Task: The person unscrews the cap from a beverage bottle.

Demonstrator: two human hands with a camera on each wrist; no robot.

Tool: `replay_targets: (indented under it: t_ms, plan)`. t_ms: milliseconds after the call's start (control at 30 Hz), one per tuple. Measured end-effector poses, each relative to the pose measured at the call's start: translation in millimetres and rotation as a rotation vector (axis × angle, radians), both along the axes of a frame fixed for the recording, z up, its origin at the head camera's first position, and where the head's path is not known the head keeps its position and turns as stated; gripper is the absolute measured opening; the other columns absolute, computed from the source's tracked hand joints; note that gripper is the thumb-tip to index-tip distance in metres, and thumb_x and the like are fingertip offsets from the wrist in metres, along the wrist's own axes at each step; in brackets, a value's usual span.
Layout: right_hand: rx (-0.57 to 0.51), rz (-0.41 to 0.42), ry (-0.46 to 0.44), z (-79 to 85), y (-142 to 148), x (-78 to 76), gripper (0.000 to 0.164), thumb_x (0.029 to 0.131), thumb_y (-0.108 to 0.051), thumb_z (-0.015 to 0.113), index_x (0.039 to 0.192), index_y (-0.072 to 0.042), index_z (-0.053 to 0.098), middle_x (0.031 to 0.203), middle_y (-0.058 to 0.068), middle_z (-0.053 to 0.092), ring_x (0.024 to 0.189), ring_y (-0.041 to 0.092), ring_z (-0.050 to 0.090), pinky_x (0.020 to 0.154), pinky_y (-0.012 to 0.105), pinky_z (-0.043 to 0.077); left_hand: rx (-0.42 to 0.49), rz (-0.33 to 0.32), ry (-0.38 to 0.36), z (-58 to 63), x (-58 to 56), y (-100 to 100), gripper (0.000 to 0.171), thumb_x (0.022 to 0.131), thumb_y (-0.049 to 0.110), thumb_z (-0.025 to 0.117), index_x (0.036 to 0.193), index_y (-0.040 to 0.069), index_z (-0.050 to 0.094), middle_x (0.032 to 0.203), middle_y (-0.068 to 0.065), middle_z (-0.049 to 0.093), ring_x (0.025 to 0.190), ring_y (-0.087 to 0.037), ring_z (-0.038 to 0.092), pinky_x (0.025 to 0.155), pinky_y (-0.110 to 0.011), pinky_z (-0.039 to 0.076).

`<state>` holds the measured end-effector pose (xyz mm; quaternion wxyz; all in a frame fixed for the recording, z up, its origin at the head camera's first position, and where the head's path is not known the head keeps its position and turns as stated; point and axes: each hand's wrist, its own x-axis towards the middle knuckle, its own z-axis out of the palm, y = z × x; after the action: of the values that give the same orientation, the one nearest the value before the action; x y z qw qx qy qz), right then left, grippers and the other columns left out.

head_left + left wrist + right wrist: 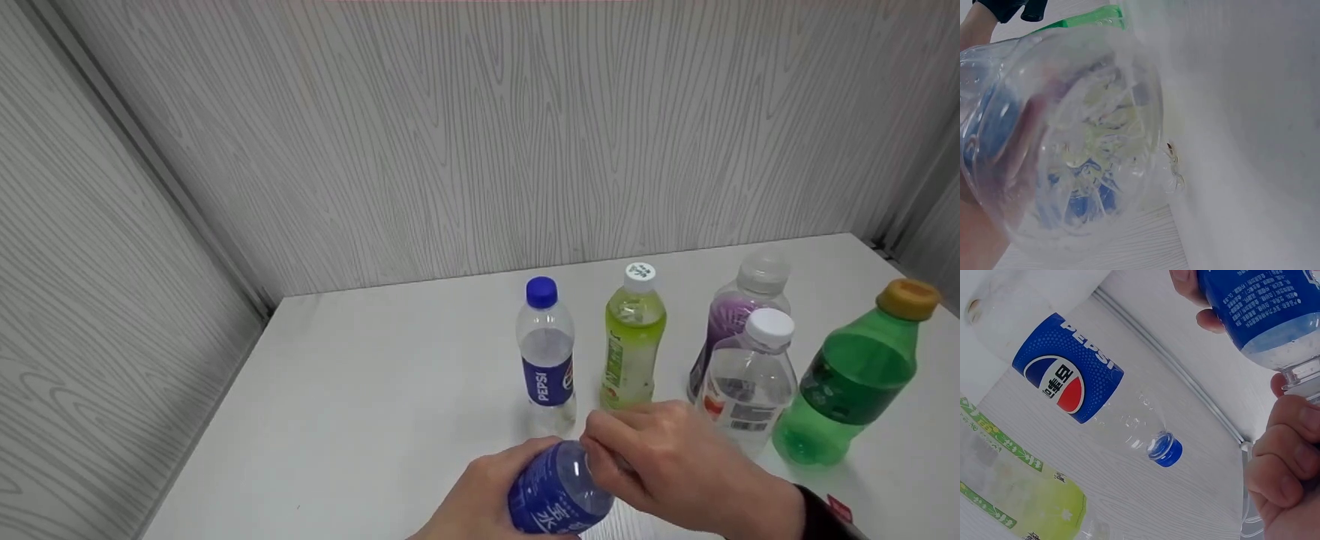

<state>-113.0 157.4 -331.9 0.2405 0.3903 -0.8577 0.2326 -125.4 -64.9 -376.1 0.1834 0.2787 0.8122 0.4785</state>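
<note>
My left hand [480,495] grips a clear plastic water bottle [559,487] around its blue label, with the neck tilted toward the right. The fingers of my right hand [667,457] curl round the white cap [1304,389] at the bottle's neck, hiding most of it. In the left wrist view the clear, ridged base of the water bottle [1100,135] fills much of the picture. Just beyond the hands stands an upright Pepsi bottle [547,384] with a blue cap. Beside it is a bottle with a yellow-green label [634,352] and a white cap.
Farther right stand a purple-labelled bottle [731,315], a clear bottle with a white cap [750,375] and a green bottle [855,382] with an orange cap. A small red item [840,508] lies by the right sleeve. Wood-grain panels [450,150] enclose the white table [360,405].
</note>
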Motion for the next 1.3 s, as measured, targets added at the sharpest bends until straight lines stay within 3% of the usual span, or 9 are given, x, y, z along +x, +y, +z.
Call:
replay_targets:
  t_ms: [167,233,433,600,733,833,1033,1200,1300]
  plan:
    - [0.014,-0.113,-0.084,2.5,-2.0,3.9,0.005,0.091,-0.027,0.062,0.094,-0.025,0.059,0.061,-0.017,0.051,0.057,-0.01,0.043,0.052,0.005,0.039,-0.019,0.035,0.024,-0.6,1.4,0.4,0.06,0.077,0.053,0.072,0.13,0.043,0.044,0.115,0.016,0.064,0.1,0.0,0.061,0.091,-0.019,0.05]
    - [0.02,-0.204,-0.133,3.8,-3.0,6.5,0.018,0.09,-0.036,0.062,0.105,-0.027,0.059,0.068,-0.018,0.059,0.06,-0.009,0.048,0.054,0.009,0.043,-0.048,0.063,0.061,-1.4,1.8,1.5,0.063,0.076,0.056,0.072,0.131,0.043,0.044,0.115,0.016,0.063,0.1,0.001,0.061,0.091,-0.021,0.051]
    - [0.074,-0.427,-0.321,8.9,-7.4,9.6,0.031,0.091,-0.054,0.052,0.113,-0.034,0.057,0.07,-0.02,0.06,0.063,-0.007,0.049,0.056,0.014,0.044,-0.148,0.179,0.295,-7.2,2.9,6.1,0.071,0.072,0.068,0.067,0.132,0.038,0.044,0.115,0.016,0.064,0.099,0.001,0.062,0.088,-0.024,0.055]
    - [0.099,-0.441,-0.426,7.9,-10.8,7.0,0.035,0.094,-0.059,0.041,0.105,-0.031,0.061,0.052,-0.02,0.046,0.054,-0.004,0.044,0.051,0.015,0.037,-0.193,0.233,0.569,-14.3,4.0,8.3,0.074,0.073,0.07,0.064,0.132,0.029,0.046,0.112,0.011,0.068,0.096,-0.003,0.066,0.082,-0.024,0.057]
    - [0.074,-0.398,-0.395,5.2,-11.3,6.3,0.036,0.098,-0.053,0.039,0.098,-0.026,0.062,0.05,-0.019,0.05,0.05,-0.006,0.049,0.049,0.013,0.04,-0.201,0.233,0.655,-16.5,3.6,9.0,0.074,0.073,0.067,0.066,0.132,0.025,0.047,0.11,0.008,0.07,0.093,-0.004,0.067,0.079,-0.024,0.058]
    - [0.041,-0.364,-0.361,4.1,-10.8,7.0,0.031,0.099,-0.046,0.041,0.094,-0.023,0.062,0.05,-0.019,0.051,0.049,-0.009,0.049,0.048,0.012,0.041,-0.184,0.199,0.577,-14.8,3.6,8.3,0.074,0.074,0.066,0.067,0.133,0.028,0.045,0.111,0.009,0.069,0.095,-0.003,0.066,0.08,-0.023,0.057]
    - [-0.029,-0.292,-0.21,1.8,-10.4,8.0,0.014,0.096,-0.027,0.054,0.084,-0.022,0.058,0.048,-0.02,0.035,0.045,-0.013,0.034,0.04,0.009,0.03,-0.121,0.102,0.279,-5.6,4.6,4.8,0.07,0.075,0.065,0.067,0.134,0.036,0.043,0.114,0.012,0.065,0.098,0.003,0.061,0.087,-0.022,0.054]
    - [-0.038,-0.176,-0.095,-0.2,-8.1,7.1,0.009,0.094,-0.023,0.059,0.085,-0.024,0.059,0.055,-0.02,0.044,0.052,-0.013,0.038,0.047,0.003,0.034,-0.051,0.02,0.089,-1.8,2.3,1.6,0.065,0.077,0.056,0.071,0.133,0.039,0.042,0.117,0.014,0.063,0.101,0.003,0.061,0.091,-0.02,0.052]
    - [-0.023,-0.132,-0.063,-0.4,-6.9,6.4,0.006,0.094,-0.024,0.058,0.089,-0.025,0.06,0.059,-0.019,0.05,0.055,-0.012,0.041,0.051,0.002,0.038,-0.024,-0.003,0.053,-2.2,1.1,0.6,0.065,0.077,0.052,0.073,0.133,0.039,0.043,0.117,0.015,0.063,0.101,0.002,0.061,0.092,-0.019,0.051]
